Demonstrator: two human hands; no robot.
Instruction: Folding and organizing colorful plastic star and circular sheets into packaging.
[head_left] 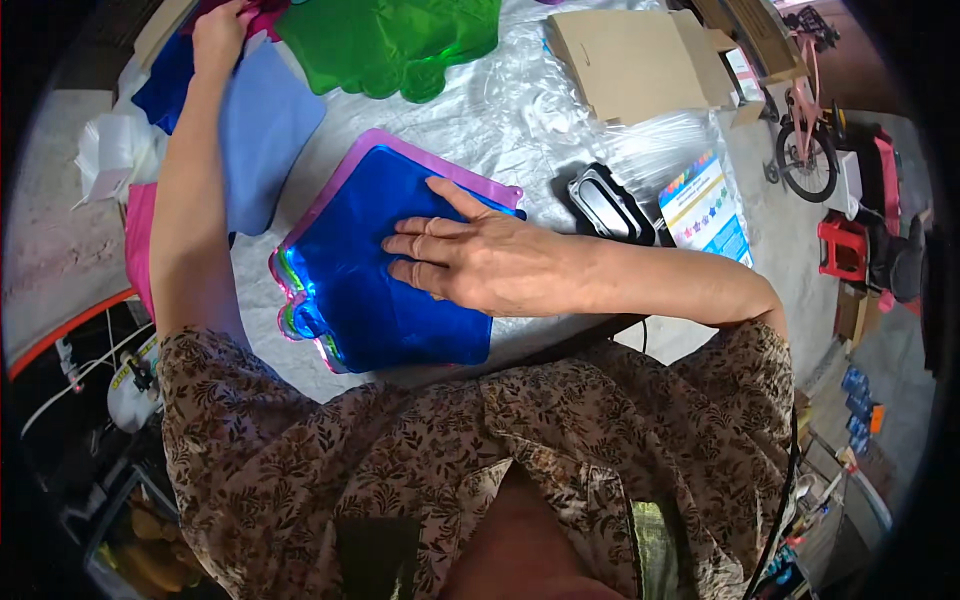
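Observation:
My right hand lies flat, fingers spread, on a shiny blue foil balloon. That uninflated balloon tops a stack, with a pink foil balloon showing along its edge and green at the left corner. Far off at the upper left, my left hand is closed on the edge of a magenta foil balloon, partly cut off by the view. Under my left forearm are a pale blue sheet and a dark blue foil piece. A flat green foil balloon lies beyond the stack.
Silvery plastic sheeting covers the table. To the right are a cardboard box, a black-and-silver device and a colourful printed packet. A white plastic bag sits at the left edge. A pink bicycle stands on the floor.

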